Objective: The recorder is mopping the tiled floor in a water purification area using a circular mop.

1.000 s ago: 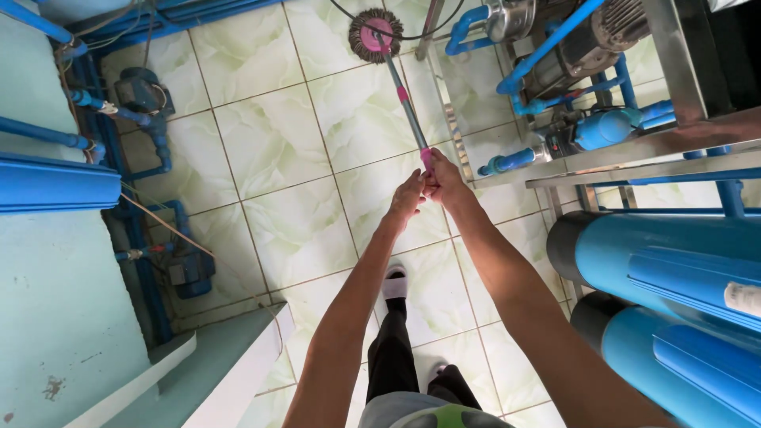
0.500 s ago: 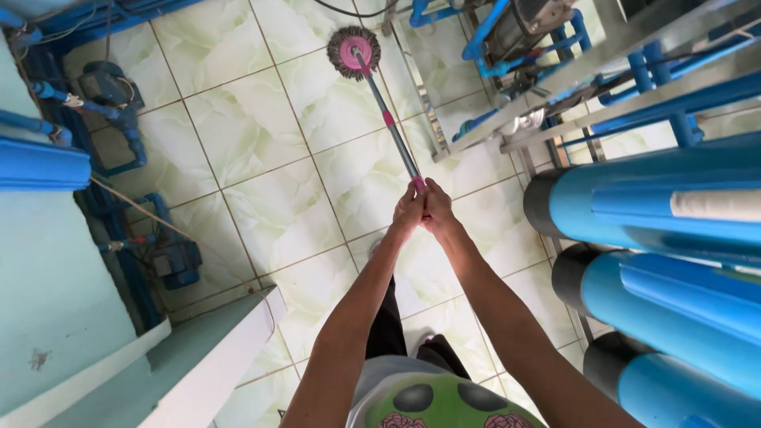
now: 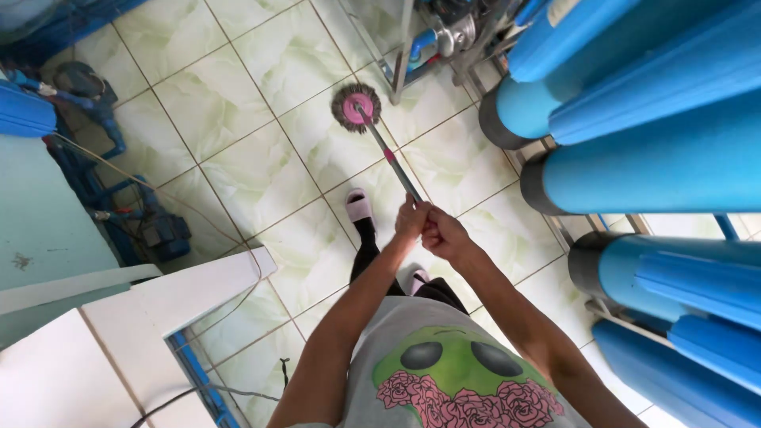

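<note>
Head view: my left hand (image 3: 412, 218) and right hand (image 3: 445, 235) sit touching, fingers wrapped around the near end of the mop handle (image 3: 392, 162), whose long axis runs far-left to the round mop head (image 3: 356, 108) on the tiled floor (image 3: 261, 174).

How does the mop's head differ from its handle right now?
The mop head is round, with a pink centre and a grey fringe, lying flat on the tiled floor; the handle is a thin grey rod with a pink band, slanting up. The head is untouched; the left hand and right hand grip the handle's top. Both carry pink.
</note>
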